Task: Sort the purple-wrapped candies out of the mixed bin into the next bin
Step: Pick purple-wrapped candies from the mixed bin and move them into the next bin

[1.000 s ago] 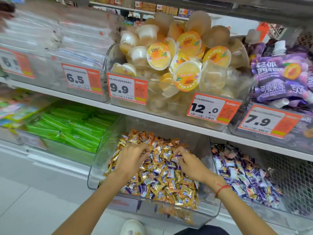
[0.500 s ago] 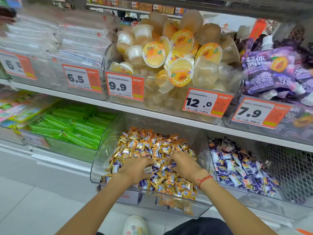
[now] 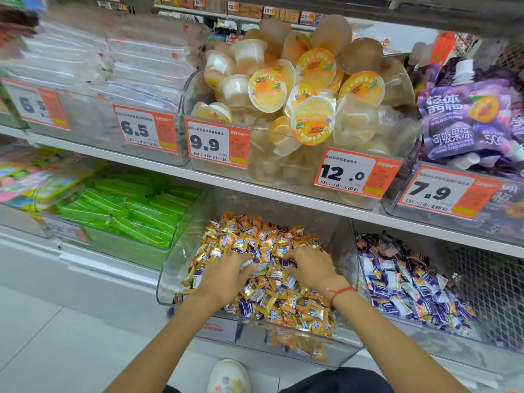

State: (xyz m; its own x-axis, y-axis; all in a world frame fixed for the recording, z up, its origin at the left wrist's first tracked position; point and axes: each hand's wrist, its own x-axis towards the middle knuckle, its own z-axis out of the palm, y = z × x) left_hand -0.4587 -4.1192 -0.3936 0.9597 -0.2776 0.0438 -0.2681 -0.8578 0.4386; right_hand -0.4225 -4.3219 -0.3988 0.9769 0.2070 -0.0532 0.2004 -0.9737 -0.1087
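both hands, left hand and right hand, lie fingers-down in the mixed bin, apparently raking for purple-wrapped candies; i cannot tell whether either grips one.

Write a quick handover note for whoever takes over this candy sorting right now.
Left hand and right hand: both down in the mixed bin, fingers raking the heap; a firm hold on any candy cannot be made out.
Purple-wrapped candies lie scattered among the gold ones.
Next bin to the right already holds mostly purple candies.
Left: keep picking purple ones out and moving them across.
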